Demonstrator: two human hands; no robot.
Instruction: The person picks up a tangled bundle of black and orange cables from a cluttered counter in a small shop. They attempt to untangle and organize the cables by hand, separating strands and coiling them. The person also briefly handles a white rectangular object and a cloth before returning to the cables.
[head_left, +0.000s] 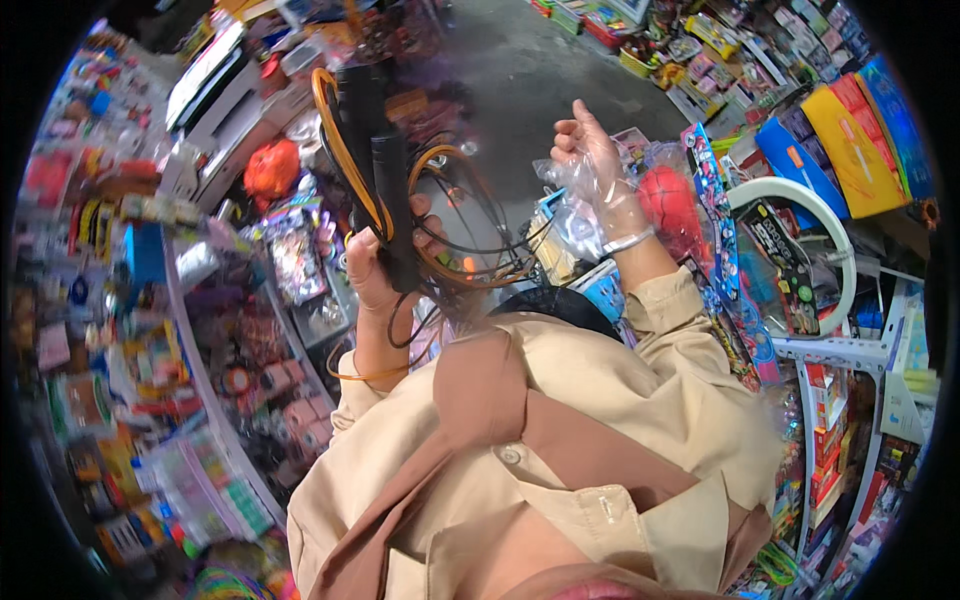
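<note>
My left hand (365, 266) is closed around black handles (391, 202), which look like those of skipping ropes. Looped orange and black cords (465, 277) hang from them, and one strand crosses my left forearm. To the right, my right hand (589, 146) is raised with its fingers curled and thumb up. Crumpled clear plastic bag (576, 184) lies against its palm and wrist, seemingly held by the lower fingers. A band (628, 240) circles that wrist. Just right of this hand is a red toy ball-like item (667, 199) in clear packaging.
Shelves crowded with small packaged goods (300, 255) run along the left. A white printer-like machine (225, 112) stands at upper left. On the right are a white ring (844, 255), a metal rack (832, 352) and colourful boxes (847, 150). Grey floor (517, 75) shows ahead.
</note>
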